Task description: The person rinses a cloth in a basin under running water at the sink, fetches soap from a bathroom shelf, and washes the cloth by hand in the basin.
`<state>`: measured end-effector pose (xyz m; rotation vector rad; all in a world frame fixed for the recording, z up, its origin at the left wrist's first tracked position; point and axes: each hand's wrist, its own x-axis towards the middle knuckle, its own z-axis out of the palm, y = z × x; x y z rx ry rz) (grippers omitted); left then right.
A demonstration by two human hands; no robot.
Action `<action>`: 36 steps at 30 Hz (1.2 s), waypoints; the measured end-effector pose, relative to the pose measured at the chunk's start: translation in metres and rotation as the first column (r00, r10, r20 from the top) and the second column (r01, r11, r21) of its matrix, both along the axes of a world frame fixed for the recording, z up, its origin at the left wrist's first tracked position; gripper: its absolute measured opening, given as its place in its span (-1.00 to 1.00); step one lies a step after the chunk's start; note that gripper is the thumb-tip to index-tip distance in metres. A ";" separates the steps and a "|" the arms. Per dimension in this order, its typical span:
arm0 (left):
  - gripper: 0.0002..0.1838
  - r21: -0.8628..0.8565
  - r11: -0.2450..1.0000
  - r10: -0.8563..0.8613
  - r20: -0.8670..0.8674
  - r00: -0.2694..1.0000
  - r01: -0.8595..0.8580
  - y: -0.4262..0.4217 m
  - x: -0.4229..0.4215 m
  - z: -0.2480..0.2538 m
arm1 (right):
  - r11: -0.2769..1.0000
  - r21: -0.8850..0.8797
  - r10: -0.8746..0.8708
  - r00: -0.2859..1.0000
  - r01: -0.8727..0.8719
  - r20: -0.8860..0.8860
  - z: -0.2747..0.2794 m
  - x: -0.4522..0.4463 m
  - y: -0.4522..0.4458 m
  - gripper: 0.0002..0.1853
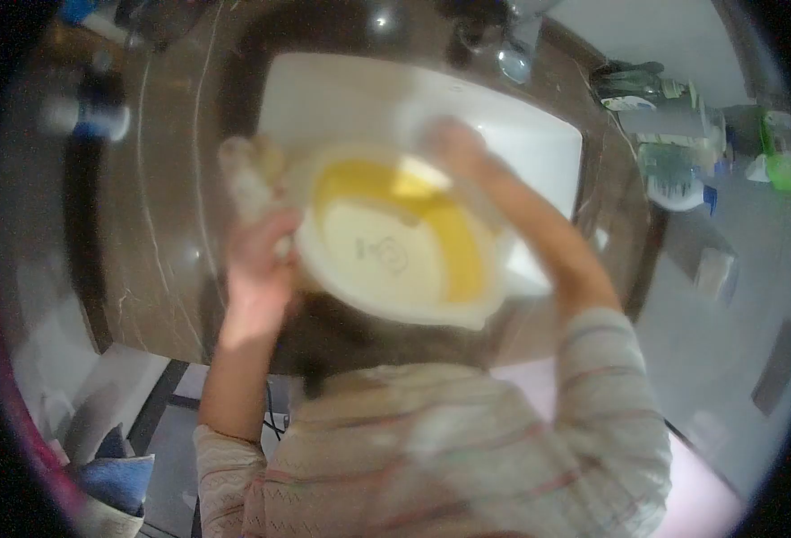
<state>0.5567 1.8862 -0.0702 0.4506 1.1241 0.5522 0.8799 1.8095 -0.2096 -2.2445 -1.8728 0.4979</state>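
A yellow and cream plastic basin [468, 242] is tilted in front of me, over the near side of the white sink. A dark printed mark shows on its pale bottom. My left hand [263, 244] closes around its left edge; a pale, blurred piece beside the fingers is too smeared to name. Past the far right rim, my right hand [456, 145] is smeared by motion, so its fingers and anything in them cannot be made out.
Around the white sink [539, 143] runs a brown veined counter [167, 179]. Several bottles, among them a green one [779, 152], stand at right. A blue and white container [95, 118] is at left. Something glassy [514, 63] sits at the back.
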 end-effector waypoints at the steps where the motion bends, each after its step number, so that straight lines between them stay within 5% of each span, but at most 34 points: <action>1: -0.83 0.011 0.999 -0.030 -0.006 1.000 0.030 0.000 0.001 0.001 | 0.990 -0.052 -0.141 0.974 0.134 -0.179 0.016 -0.003 -0.011 -0.74; 4: -0.85 0.048 0.995 -0.092 -0.008 0.996 0.092 0.002 0.004 0.004 | 0.841 -0.472 -0.514 0.668 0.267 -0.538 0.044 -0.002 -0.055 -0.64; 10: -0.82 0.080 0.978 -0.194 -0.020 0.981 0.195 0.001 0.001 -0.002 | 0.614 -0.724 -0.790 0.262 0.315 -0.555 0.094 -0.016 -0.102 -0.49; 13: -0.78 0.077 0.972 -0.225 0.005 0.974 0.224 0.001 0.004 -0.012 | 0.606 -0.694 -0.793 0.222 0.390 -0.568 0.111 -0.016 -0.107 -0.47; 15: -0.76 0.060 0.972 -0.229 -0.006 0.973 0.229 -0.001 0.013 -0.012 | 0.619 -0.653 -0.780 0.241 0.437 -0.577 0.118 -0.010 -0.107 -0.51; 18: -0.74 0.288 0.906 -0.334 0.030 0.942 0.312 -0.002 0.033 -0.011 | 0.655 -0.565 -0.744 0.295 0.502 -0.600 0.118 0.010 -0.110 -0.58; 21: -0.71 0.375 0.792 -0.483 -0.096 0.870 0.481 0.002 0.048 -0.022 | 0.617 -0.486 -0.766 0.332 0.618 -0.550 0.135 0.007 -0.104 -0.68; 22: -0.71 0.341 0.735 -0.474 -0.360 0.804 0.586 0.002 0.057 -0.023 | 0.601 -0.475 -0.780 0.339 0.643 -0.527 0.137 0.008 -0.102 -0.68; 27: -0.69 0.292 0.659 -0.473 -0.556 0.683 0.693 0.006 0.064 -0.068 | 0.614 -0.423 -0.778 0.419 0.667 -0.469 0.129 0.008 -0.099 -0.66; 30: -0.67 0.317 0.610 -0.458 -0.607 0.650 0.726 0.008 0.065 -0.072 | 0.741 -0.314 -0.657 0.545 0.593 -0.522 0.106 0.025 -0.105 -0.64; 34: -0.65 0.467 0.446 -0.164 -0.796 0.583 0.764 0.010 0.065 -0.052 | 0.833 0.157 -0.527 0.847 0.531 -0.072 0.141 0.030 -0.078 -0.59; 36: -0.60 0.476 0.446 -0.230 -0.757 0.611 0.758 0.011 0.068 -0.019 | 0.824 0.434 -0.425 0.904 0.363 0.049 0.182 0.019 -0.048 -0.57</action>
